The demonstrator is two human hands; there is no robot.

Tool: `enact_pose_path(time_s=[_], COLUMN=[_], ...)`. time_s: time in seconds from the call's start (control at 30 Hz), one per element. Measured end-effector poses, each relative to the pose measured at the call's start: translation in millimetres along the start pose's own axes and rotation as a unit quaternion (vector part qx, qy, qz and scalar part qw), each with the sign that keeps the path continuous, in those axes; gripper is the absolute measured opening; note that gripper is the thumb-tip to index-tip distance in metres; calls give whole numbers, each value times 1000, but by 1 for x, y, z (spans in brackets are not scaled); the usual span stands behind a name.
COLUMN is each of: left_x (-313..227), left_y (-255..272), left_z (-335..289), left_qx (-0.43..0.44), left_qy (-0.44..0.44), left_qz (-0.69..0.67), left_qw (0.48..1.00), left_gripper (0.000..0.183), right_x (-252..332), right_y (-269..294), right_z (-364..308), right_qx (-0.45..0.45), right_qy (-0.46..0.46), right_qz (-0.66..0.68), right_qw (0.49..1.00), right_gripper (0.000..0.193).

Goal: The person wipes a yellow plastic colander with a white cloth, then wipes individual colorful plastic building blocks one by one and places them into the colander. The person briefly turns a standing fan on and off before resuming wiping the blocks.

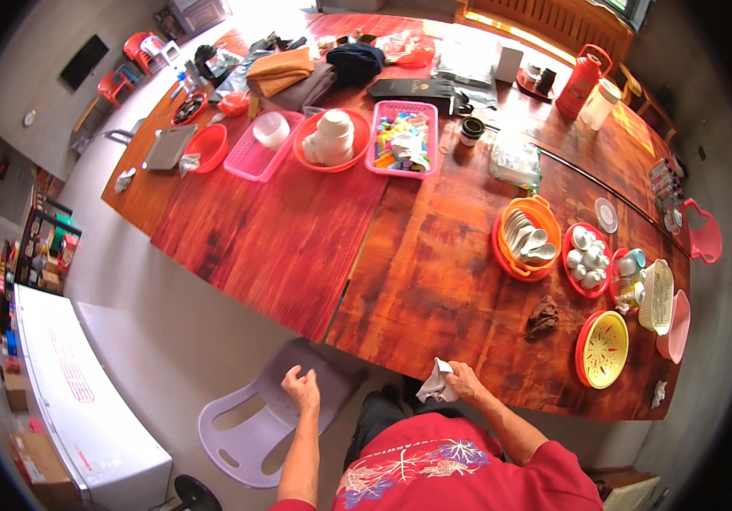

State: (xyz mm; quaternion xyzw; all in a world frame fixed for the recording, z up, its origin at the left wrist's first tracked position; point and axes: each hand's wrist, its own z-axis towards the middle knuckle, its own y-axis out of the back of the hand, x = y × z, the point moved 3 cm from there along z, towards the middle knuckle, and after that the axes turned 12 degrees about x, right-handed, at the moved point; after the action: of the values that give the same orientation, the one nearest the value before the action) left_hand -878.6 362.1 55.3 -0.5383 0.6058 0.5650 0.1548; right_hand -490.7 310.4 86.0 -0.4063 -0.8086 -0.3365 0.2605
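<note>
My right hand (466,382) is closed on a crumpled white cloth (438,382) at the near edge of the wooden table (434,315). The cloth hangs beside the front of my red shirt. Over the seat of a light purple plastic chair (242,430) hovers my left hand (301,388), its fingers curled in with nothing visible in them. A dark brown crumpled cloth (543,317) lies on the tabletop, ahead and to the right of my right hand.
At the right stand an orange basket (526,260) of white spoons, a red plate of small white cups (587,261) and a yellow strainer (604,349). Farther back are a pink basket of colourful pieces (402,140), white bowls (332,136) and a red flask (581,85). A white freezer (85,383) is left.
</note>
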Motion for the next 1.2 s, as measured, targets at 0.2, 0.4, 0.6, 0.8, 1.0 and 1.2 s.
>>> enact_pose_path(time_s=[0.2, 0.4, 0.6, 0.8, 1.0, 1.2], left_x=[-93, -187, -226, -263, -292, -287], left_y=[-124, -218, -293, -374, -442, -463], left_z=[55, 115, 209, 283, 325, 341], left_qx=[261, 369, 369, 406, 419, 356], left_qy=[79, 119, 151, 135, 113, 77], left_qz=[-136, -135, -217, -291, -332, -412], left_qw=[952, 912, 891, 856, 837, 835], left_gripper=[36, 36, 44, 83, 74, 35], right_x=[-30, -64, -74, -58, -31, -39], right_y=[4, 7, -17, -33, -33, -45], right_z=[0, 7, 20, 61, 88, 108], right_qx=[-133, -282, -353, -454, -476, -522], right_qy=[7, 8, 10, -72, -43, -46], right_qz=[137, 329, 343, 313, 216, 139], right_qw=[982, 901, 870, 831, 851, 840], right_gripper=[23, 16, 12, 15, 24, 22])
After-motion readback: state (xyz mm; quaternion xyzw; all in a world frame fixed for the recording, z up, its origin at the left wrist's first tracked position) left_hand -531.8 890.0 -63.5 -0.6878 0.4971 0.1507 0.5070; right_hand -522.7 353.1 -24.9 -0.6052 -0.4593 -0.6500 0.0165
